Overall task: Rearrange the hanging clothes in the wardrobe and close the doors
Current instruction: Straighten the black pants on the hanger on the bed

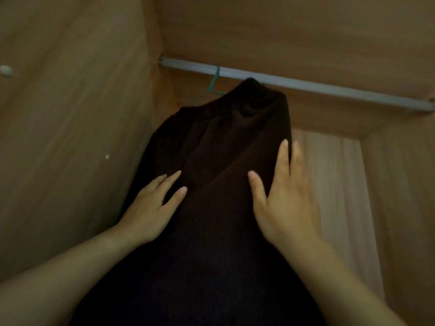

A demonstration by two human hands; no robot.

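Observation:
A dark, almost black garment (219,161) hangs from a grey rail (329,89) inside a wooden wardrobe and fills the middle of the view. A green hanger hook (215,77) sits on the rail just left of the garment's top. My left hand (153,208) lies flat on the garment's left side with its fingers straight. On the garment's right edge rests my right hand (284,196), fingers straight and pointing up. Neither hand grips the cloth.
The wardrobe's left side panel (70,137) stands close beside the garment. The rail runs free of hangers to the right, in front of a pale back panel (339,196). The wardrobe's top board (282,31) is just above the rail.

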